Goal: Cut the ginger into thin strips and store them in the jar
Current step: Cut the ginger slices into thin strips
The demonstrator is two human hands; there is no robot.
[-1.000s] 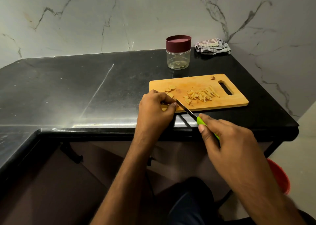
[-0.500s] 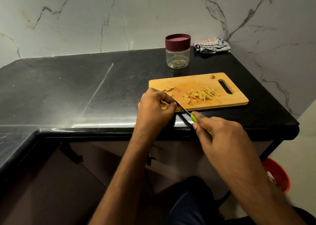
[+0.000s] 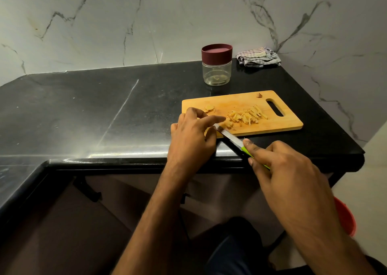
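The black counter (image 3: 88, 111) carries a wooden cutting board (image 3: 291, 126) near its front right edge. Behind it stands the jar (image 3: 217, 69), lid on. Ginger strips (image 3: 248, 115) lie mid-board, uncut slices (image 3: 209, 108) at its left end. The right hand (image 3: 293, 176) grips the green-handled knife (image 3: 232, 139); the left hand (image 3: 192, 136) points its forefinger over the blade, other fingers loosely curled. A slip could nick that finger.

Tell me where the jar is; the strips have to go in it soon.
In the head view the jar stands lid on at the back of the black counter, just beyond the cutting board and left of the folded cloth.
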